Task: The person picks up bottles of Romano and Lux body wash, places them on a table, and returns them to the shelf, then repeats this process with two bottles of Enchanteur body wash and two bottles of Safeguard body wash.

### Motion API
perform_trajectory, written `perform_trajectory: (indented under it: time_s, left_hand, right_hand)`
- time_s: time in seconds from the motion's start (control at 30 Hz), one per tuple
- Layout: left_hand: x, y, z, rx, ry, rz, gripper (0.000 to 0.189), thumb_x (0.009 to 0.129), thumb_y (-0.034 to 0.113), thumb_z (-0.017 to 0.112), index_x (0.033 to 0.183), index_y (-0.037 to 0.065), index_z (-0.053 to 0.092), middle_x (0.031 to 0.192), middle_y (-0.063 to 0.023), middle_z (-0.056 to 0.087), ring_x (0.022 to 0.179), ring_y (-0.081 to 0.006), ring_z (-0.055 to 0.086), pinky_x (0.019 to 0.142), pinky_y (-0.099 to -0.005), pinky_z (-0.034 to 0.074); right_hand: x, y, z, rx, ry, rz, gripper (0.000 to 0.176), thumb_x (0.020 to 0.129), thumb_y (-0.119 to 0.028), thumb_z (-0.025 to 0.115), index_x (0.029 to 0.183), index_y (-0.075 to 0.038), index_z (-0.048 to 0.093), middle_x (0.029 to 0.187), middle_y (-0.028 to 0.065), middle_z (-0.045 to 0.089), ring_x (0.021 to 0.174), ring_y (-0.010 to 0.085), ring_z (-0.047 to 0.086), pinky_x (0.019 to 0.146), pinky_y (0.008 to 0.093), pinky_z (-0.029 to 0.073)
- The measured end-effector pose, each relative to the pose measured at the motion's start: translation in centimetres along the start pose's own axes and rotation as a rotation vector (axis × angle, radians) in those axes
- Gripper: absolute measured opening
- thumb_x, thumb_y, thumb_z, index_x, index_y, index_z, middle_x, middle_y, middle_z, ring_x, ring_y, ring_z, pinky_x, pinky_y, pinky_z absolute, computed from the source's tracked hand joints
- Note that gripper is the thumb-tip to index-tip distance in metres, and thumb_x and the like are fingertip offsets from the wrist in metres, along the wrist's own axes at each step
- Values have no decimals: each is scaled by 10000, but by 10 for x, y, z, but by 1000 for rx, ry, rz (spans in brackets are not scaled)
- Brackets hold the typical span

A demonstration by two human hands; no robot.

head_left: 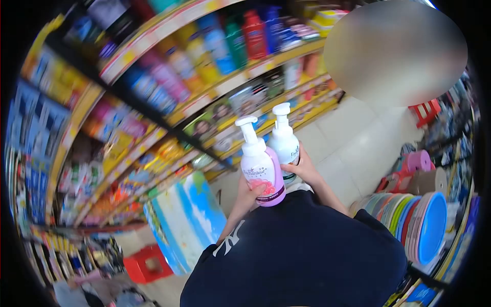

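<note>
My left hand (251, 194) holds a pink pump bottle (263, 176) with a white pump top and a floral label, its thumb across the front. Just to the right, my right hand (304, 166) is closed round a white pump bottle (284, 143), fingers at its right side and front. Both bottles are roughly upright and side by side in front of my dark shirt (291, 250). The pink bottle partly covers the lower part of the white one.
Shelves (225, 84) of bottles and packets run along the left and ahead. A blue-and-white patterned box (184, 220) and a red stool (148, 263) are at lower left. Stacked coloured basins (432, 227) stand at right. A blurred oval covers the upper right.
</note>
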State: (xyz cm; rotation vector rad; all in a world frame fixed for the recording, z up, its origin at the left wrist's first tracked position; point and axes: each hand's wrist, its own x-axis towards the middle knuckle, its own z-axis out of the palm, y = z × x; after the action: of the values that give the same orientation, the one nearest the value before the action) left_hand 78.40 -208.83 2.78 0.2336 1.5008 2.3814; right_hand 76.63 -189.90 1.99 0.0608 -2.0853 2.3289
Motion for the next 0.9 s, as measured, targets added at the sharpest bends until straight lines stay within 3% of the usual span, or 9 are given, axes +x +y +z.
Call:
perform_trajectory:
  time_s: [0.13,0.3,0.53,0.77,0.9]
  left_hand:
    - [73,-50,93,10,-94,-34,581,676,173,618,1146,-3,325,1011,-95,491,905,-163,508,792,-292,418]
    - [156,-102,176,45,-273,-226,543,677,179,590,1125,7,337,977,-98,492,854,-161,520,750,-284,436]
    - [249,-156,290,75,-481,-340,559,659,195,602,1108,3,330,928,-82,489,824,-155,522,742,-281,440]
    - [356,-212,401,195,-759,-390,544,660,190,632,1089,3,354,911,-78,506,832,-151,524,749,-275,434]
    - [421,-241,481,122,-764,-290,549,664,202,646,1089,5,361,919,-78,507,830,-149,525,750,-273,433]
  right_hand:
    - [-13,-13,-123,-60,227,25,710,595,-164,706,1157,-10,300,1022,99,465,963,161,456,822,302,378]
    - [-35,-30,-243,-103,518,-12,694,596,-171,703,1146,-12,311,1020,101,465,964,174,461,830,319,374]
    - [-80,-41,-344,-18,961,-13,661,597,-169,697,1123,-17,326,1012,99,470,955,176,472,821,317,381]
    - [-79,-39,-449,24,1199,-85,639,596,-161,696,1101,-20,332,1006,95,472,950,173,473,814,316,382]
    - [-44,-41,-535,45,1243,-142,656,597,-159,694,1119,-16,323,1013,95,470,956,176,471,822,320,377]
